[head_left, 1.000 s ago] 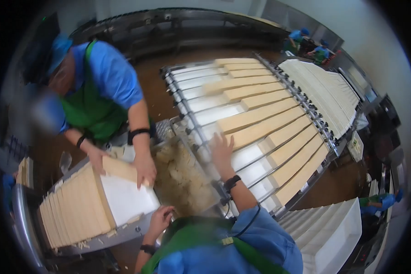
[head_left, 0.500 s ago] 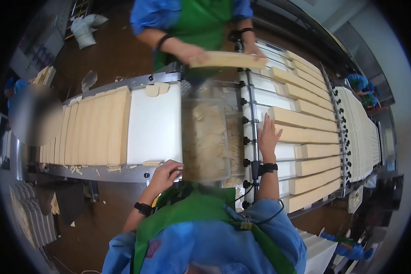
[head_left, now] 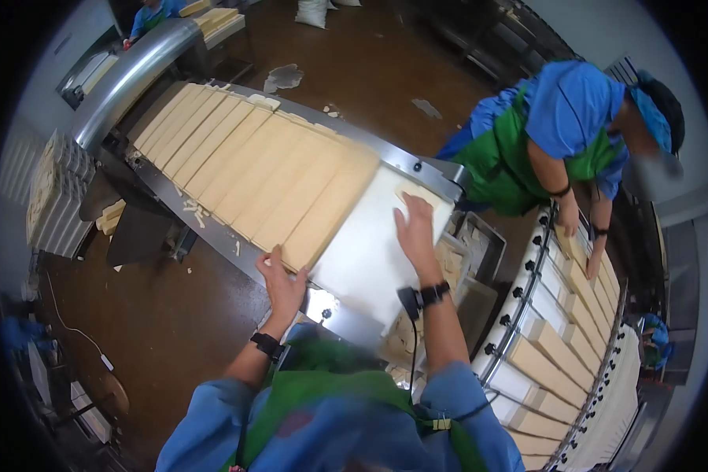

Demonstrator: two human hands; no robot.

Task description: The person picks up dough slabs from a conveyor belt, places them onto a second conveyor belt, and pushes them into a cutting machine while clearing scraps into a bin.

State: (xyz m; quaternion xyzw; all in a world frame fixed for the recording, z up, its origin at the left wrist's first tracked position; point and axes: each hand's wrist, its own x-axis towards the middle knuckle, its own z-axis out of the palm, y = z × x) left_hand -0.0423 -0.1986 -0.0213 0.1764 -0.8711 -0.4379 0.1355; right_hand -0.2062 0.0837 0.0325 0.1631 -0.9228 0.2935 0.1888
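My left hand [head_left: 282, 287] is at the near end of a row of long, pale dough-like slabs [head_left: 291, 189] on the left conveyor. Its thumb and fingers are apart, touching the near edge of the last slab. Over the bare white belt [head_left: 362, 244] beside the row reaches my right hand [head_left: 417, 224], fingers stretched out. They lie on or just over a small pale flat piece [head_left: 423, 194] near the belt's far corner; contact is hard to make out.
At right, a co-worker [head_left: 558, 134] bends over another conveyor with several long slabs [head_left: 551, 354] between metal guide rods. Bins of pale scraps [head_left: 448, 259] stand between the conveyors. Crumbs [head_left: 193, 208] lie along the left conveyor's metal edge. Stacked trays [head_left: 59, 193] are at far left.
My view has turned left. My right hand has left the slabs on the right conveyor for the left belt; my left hand has reached the slab row. The co-worker's lifted slab is lowered onto the right conveyor.
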